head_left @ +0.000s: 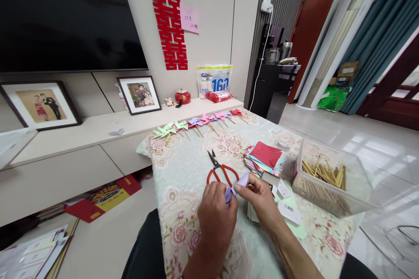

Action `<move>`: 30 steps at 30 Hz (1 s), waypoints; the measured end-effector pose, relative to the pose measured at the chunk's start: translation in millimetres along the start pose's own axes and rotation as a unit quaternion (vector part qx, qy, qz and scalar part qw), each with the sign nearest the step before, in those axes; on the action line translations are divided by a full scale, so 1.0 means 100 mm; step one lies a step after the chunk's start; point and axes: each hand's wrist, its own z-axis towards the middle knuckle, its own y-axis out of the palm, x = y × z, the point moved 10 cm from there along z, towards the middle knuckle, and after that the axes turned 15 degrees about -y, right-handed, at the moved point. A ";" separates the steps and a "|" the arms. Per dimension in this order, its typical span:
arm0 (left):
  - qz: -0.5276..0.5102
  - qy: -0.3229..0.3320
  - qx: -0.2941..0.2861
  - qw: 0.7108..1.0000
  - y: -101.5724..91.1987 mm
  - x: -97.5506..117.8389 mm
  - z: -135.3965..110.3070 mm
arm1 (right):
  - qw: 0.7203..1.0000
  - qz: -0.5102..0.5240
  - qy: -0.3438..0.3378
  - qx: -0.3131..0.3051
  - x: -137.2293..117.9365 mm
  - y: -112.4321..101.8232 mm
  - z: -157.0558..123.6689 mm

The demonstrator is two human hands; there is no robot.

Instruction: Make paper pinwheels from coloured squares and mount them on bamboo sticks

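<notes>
Between my two hands is a piece of purple paper [242,180], partly folded and mostly covered by fingers. My left hand [217,209] is closed around its left side. With thumb and fingers, my right hand [258,194] pinches its right side. Just beyond them, red-handled scissors [216,163] lie on the flowered tablecloth [183,187], blades pointing away. A stack of cut coloured paper squares [264,154], red on top, sits farther right. Paper pinwheels [204,119] on sticks lie in a row along the far edge.
A clear plastic bin [330,183] of wooden sticks [324,172] stands at the right. Small white boxes [288,212] rest on green paper [299,230] beside my right forearm. Behind the table runs a low cabinet [131,124] with framed photos [139,95] and a red jar [182,96].
</notes>
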 end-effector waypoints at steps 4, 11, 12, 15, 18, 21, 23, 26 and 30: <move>-0.006 -0.016 -0.015 1.000 0.04 -0.01 -0.02 | 0.999 -0.042 -0.022 0.001 -0.05 -0.03 0.01; -0.223 -0.323 -0.187 0.901 0.38 -0.59 0.03 | 0.996 -0.020 -0.069 0.047 -0.21 -0.11 0.01; -0.300 -0.381 -0.224 0.845 0.48 -0.65 -0.01 | 0.995 -0.011 -0.079 0.059 -0.23 -0.13 0.01; -0.482 -0.480 -0.276 0.679 0.68 -0.65 -0.13 | 0.996 -0.007 -0.082 0.046 -0.25 -0.08 0.00; -0.542 -0.516 -0.267 0.607 0.72 -0.64 -0.18 | 0.998 -0.008 -0.060 0.023 -0.20 -0.02 0.00; -0.586 -0.533 -0.232 0.564 0.71 -0.67 -0.19 | 0.996 0.019 -0.054 0.061 -0.16 -0.08 0.00; -0.607 -0.538 -0.215 0.544 0.71 -0.68 -0.18 | 0.994 0.036 -0.044 0.098 -0.14 -0.15 0.00; -0.632 -0.541 -0.206 0.516 0.72 -0.65 -0.17 | 0.992 0.086 0.032 0.089 -0.03 -0.08 -0.01; -0.636 -0.532 -0.229 0.510 0.75 -0.53 -0.23 | 0.971 0.198 0.135 0.021 0.09 0.19 -0.07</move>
